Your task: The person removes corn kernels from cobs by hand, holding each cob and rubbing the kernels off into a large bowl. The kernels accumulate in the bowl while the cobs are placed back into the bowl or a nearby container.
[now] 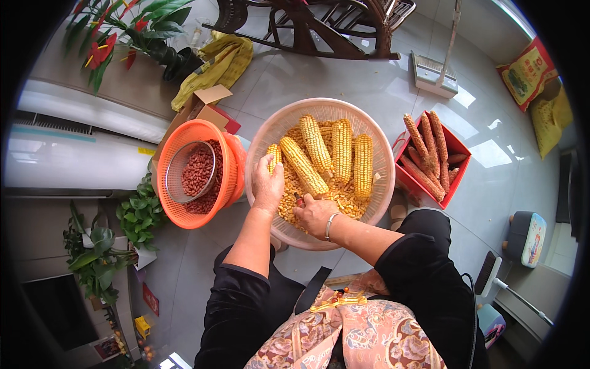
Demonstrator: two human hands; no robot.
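Note:
Before me stands a large round plastic basket (392,152) holding loose corn kernels (288,184) and several dried ears of corn (343,147). My left hand (268,182), at the basket's left side, has its fingers round the lower end of an ear of corn (275,153). Bent over the kernels near the basket's front is my right hand (315,214), closed on a small tool with a red handle (300,202); the rest of that tool is hard to make out. One ear (304,166) lies slantwise just beyond the right hand.
To the left, an orange plastic basket (168,212) holds red beans or peanuts and a round sieve (169,175). A red box (454,184) of bare corncobs (428,143) stands at the right. Further off are a dustpan (433,76), a rocking chair (322,39) and a brush (488,274).

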